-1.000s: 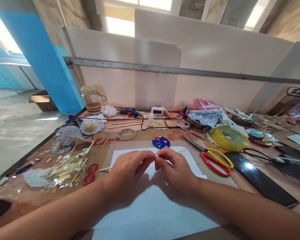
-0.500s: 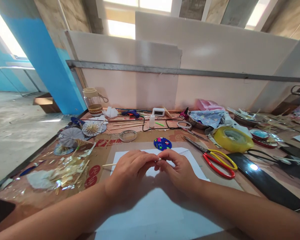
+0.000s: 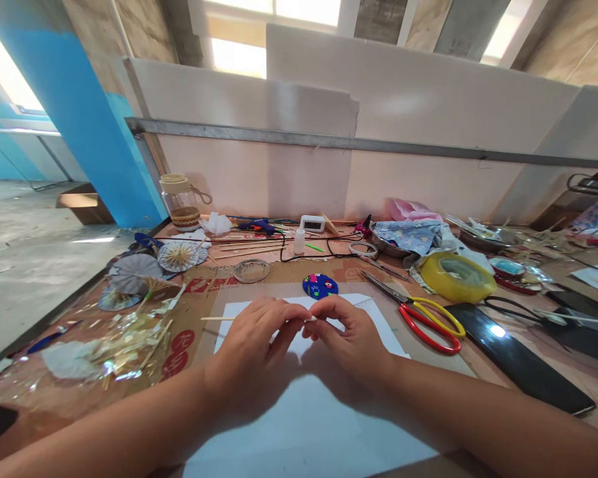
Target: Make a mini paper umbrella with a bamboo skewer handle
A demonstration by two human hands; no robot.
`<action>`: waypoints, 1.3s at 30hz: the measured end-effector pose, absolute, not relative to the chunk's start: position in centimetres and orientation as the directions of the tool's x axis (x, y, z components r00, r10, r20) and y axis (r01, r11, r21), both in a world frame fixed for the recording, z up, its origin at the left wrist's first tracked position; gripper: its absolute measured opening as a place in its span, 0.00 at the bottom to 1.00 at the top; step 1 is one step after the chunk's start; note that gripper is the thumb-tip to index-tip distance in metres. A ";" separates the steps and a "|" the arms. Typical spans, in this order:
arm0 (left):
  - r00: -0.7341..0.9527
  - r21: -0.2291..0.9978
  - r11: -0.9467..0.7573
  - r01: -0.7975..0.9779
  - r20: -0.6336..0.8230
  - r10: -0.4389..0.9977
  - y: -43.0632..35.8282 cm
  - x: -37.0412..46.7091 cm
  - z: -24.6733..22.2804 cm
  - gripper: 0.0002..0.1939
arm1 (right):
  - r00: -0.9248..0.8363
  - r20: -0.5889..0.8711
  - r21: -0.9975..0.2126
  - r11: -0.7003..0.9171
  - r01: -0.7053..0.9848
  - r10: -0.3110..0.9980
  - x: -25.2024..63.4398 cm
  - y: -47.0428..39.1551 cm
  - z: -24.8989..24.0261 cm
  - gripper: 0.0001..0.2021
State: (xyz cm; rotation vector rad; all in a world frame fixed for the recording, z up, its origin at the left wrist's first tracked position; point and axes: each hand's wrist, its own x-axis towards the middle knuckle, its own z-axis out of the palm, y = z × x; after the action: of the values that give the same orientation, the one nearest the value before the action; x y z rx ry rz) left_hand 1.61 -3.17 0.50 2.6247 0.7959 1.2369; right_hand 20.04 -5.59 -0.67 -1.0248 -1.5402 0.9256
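Note:
A thin pale wooden stick point(image 3: 214, 319) runs through my left hand point(image 3: 264, 338), which is closed around it; its free end sticks out to the left. My right hand point(image 3: 346, 335) pinches at the other end of the stick, fingertips touching those of my left. Both hands hover over white paper sheets point(image 3: 299, 425). Something small and pale shows between the fingertips, too small to tell apart from the stick tip. Just beyond the hands lies a round blue patterned piece point(image 3: 320, 286). To the right rest scissors point(image 3: 431, 325) with red and yellow handles.
A yellow tape roll point(image 3: 453, 275) and a black phone point(image 3: 518, 358) lie at the right. Pleated paper rosettes point(image 3: 137, 273) and shiny scraps point(image 3: 129, 338) cover the left. A glass jar point(image 3: 179, 202), small white bottle point(image 3: 299, 241) and glue gun point(image 3: 258, 226) stand or lie at the back.
The view has shifted slightly, so the scene sits a little further left. The stick's free end has tilted up slightly to near level. Both hands keep their hold.

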 end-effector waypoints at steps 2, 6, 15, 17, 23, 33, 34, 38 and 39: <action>0.523 0.334 -0.849 0.409 0.677 0.518 -3.3 1.6 0.6 0.07 | -0.096 0.349 -0.920 0.361 0.154 0.932 20.1 -5.7 -0.8 0.03; 0.504 0.337 -0.858 0.387 0.702 0.503 -3.3 1.7 0.7 0.05 | -0.022 0.482 -0.851 0.473 0.227 0.876 20.2 -5.8 -1.0 0.06; 0.480 0.351 -0.850 0.393 0.709 0.516 -3.2 1.8 0.6 0.05 | -0.031 0.575 -0.781 0.560 0.276 0.818 20.2 -5.8 -1.0 0.03; 0.477 0.352 -0.841 0.412 0.702 0.528 -3.1 1.8 0.4 0.05 | -0.025 0.581 -0.777 0.564 0.280 0.813 20.1 -5.7 -0.9 0.03; 0.455 0.394 -0.793 0.465 0.662 0.595 -3.1 1.6 0.0 0.05 | -0.030 0.586 -0.771 0.569 0.286 0.810 20.1 -5.7 -0.9 0.02; 0.489 0.409 -0.795 0.449 0.632 0.601 -3.1 1.5 0.1 0.05 | -0.072 0.541 -0.792 0.536 0.291 0.838 20.2 -6.0 -0.8 0.01; 0.502 0.400 -0.798 0.450 0.627 0.597 -3.0 1.5 0.1 0.05 | -0.077 0.540 -0.792 0.537 0.291 0.838 20.2 -6.0 -0.8 0.01; 0.527 0.367 -0.807 0.464 0.618 0.584 -3.2 1.4 0.5 0.05 | -0.070 0.512 -0.815 0.510 0.275 0.856 20.1 -6.1 -1.2 0.02; 0.524 0.352 -0.808 0.473 0.624 0.579 -3.3 1.4 0.6 0.05 | -0.069 0.500 -0.825 0.499 0.266 0.863 20.1 -6.1 -1.3 0.02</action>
State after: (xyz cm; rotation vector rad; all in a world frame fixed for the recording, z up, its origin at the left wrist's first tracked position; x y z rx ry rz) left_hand 1.43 -3.27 0.60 2.6195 0.9102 1.1523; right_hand 20.06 -6.09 -1.28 -0.9919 -1.6085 0.6567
